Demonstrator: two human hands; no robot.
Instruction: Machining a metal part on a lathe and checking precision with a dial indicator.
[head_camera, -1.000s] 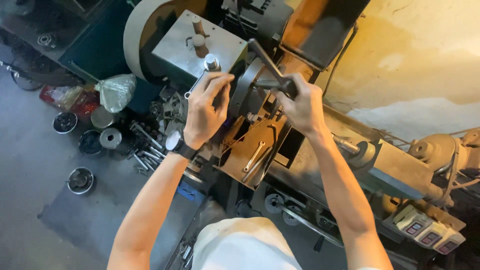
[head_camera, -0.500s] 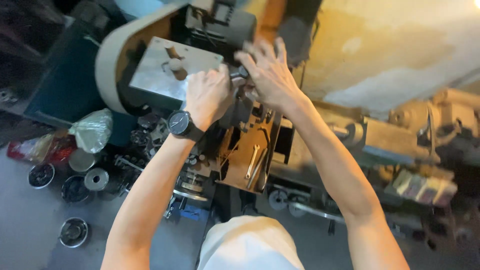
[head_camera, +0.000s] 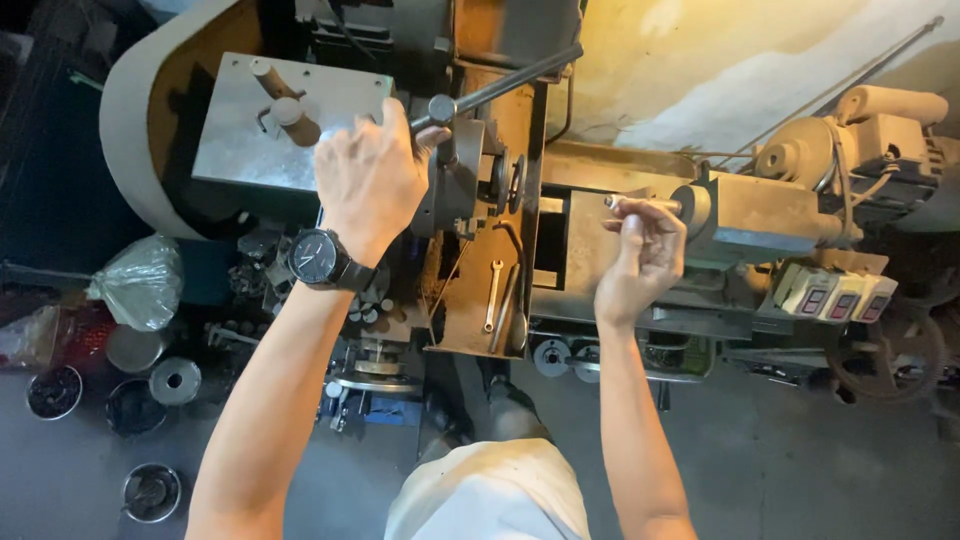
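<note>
I look down on a metal lathe (head_camera: 760, 215). My left hand (head_camera: 368, 178), with a black wristwatch, rests on the grey headstock by the chuck (head_camera: 455, 185), fingers curled around the knob end of a long dark lever bar (head_camera: 510, 82). My right hand (head_camera: 645, 250) is at the tailstock side, its fingers pinched on a short metal rod (head_camera: 640, 204) that sticks out of the tailstock toward the chuck. A small wrench (head_camera: 492, 295) lies on the rusty tray (head_camera: 470, 330) below the chuck.
A grey cover plate with two wooden-handled levers (head_camera: 285, 115) tops the headstock. A control box with buttons (head_camera: 830, 295) hangs at the right. On the floor at left are a plastic bag (head_camera: 140, 280), round metal parts (head_camera: 175, 380) and small tins (head_camera: 150, 490).
My right hand left the chuck area and moved right to the rod at the tailstock. My left hand stayed at the lever by the chuck. The view shifted right along the machine.
</note>
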